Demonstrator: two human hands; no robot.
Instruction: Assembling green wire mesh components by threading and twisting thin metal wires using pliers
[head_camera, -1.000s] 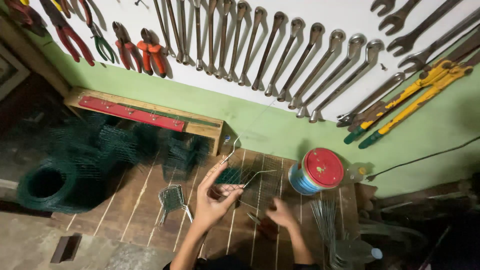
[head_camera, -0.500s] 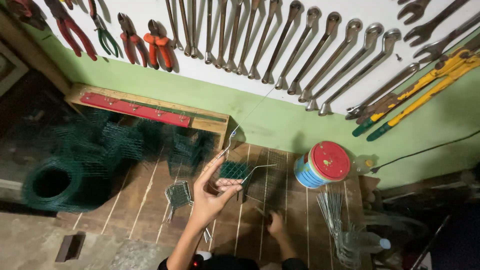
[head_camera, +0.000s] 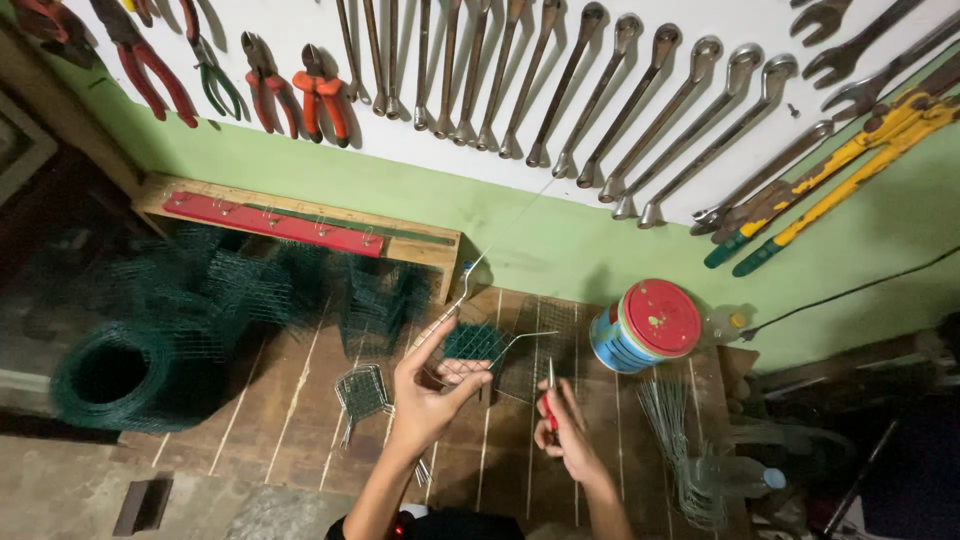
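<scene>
My left hand (head_camera: 428, 385) is raised over the wooden bench (head_camera: 300, 420) and pinches a small green wire-mesh piece (head_camera: 472, 343) with bent bare wires sticking out of it. One long thin wire (head_camera: 500, 235) runs from the piece up toward the wall. My right hand (head_camera: 562, 432) rests lower, just right of the left, closed on a slim tool with a red handle (head_camera: 549, 395), its metal tip pointing up toward the mesh.
A small wire basket (head_camera: 362, 392) lies left of my left hand. A roll of green mesh (head_camera: 120, 372) and stacked mesh pieces (head_camera: 260, 285) fill the left. A red-lidded tin (head_camera: 642, 325), cut wires (head_camera: 672, 420) and a plastic bottle (head_camera: 735, 478) sit right. Wrenches and pliers hang above.
The view has shifted down slightly. My right hand has come up from the bench edge toward the mesh piece with the red-handled tool; my left hand keeps holding the piece.
</scene>
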